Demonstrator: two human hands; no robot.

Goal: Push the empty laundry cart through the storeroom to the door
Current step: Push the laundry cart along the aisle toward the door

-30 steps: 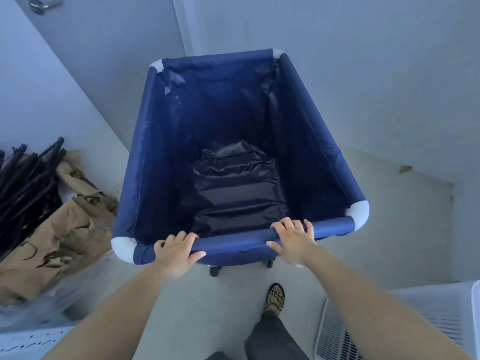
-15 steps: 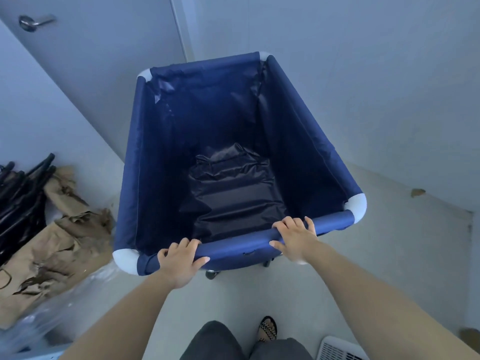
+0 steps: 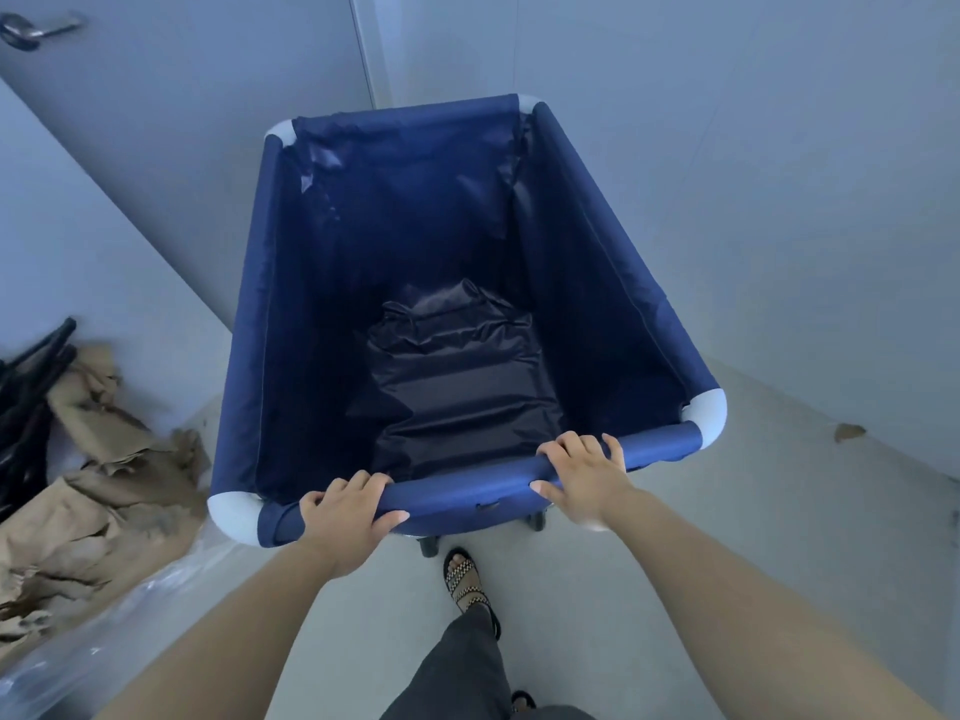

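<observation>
A navy fabric laundry cart (image 3: 260,324) with white corner pieces fills the middle of the head view; only its dark crumpled liner shows inside. My left hand (image 3: 345,514) grips the near top rail close to the left corner. My right hand (image 3: 584,475) grips the same rail further right. The cart's far end sits close to a pale door (image 3: 208,122) with a metal lever handle (image 3: 31,28) at the top left. Small dark casters (image 3: 431,547) show under the near rail.
Crumpled brown paper (image 3: 93,491), black rods (image 3: 26,397) and clear plastic sheeting (image 3: 104,646) lie on the floor at the left by the wall. A pale wall (image 3: 753,174) runs along the right. My sandalled foot (image 3: 462,579) is just behind the cart.
The cart has rolled forward toward the door, and the white baskets behind me have left the view. The left-hand clutter has slid back. Both hands keep their grip on the rail.
</observation>
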